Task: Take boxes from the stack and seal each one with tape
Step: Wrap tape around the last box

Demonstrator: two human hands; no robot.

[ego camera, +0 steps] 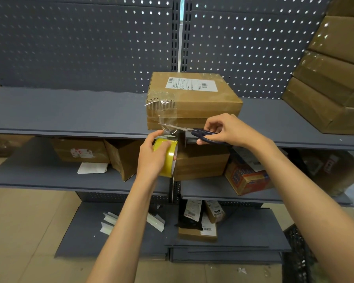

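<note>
A brown cardboard box (200,101) with a white shipping label stands at the front edge of the grey shelf (70,111). A clear strip of tape (166,119) runs from the box's left front corner down to a yellow tape roll (169,156). My left hand (151,156) grips that roll just below the shelf edge. My right hand (227,129) holds dark-handled scissors (192,130), whose blades meet the stretched tape between box and roll. A stack of brown boxes (333,78) leans at the right end of the shelf.
A perforated grey back panel (80,48) rises behind the shelf. The lower shelf (39,176) holds more cardboard boxes (200,162), an open box (123,158), loose paper and a colourful printed box (247,178). Small parcels and paper scraps lie on the bottom shelf. A black crate (298,254) sits at the lower right.
</note>
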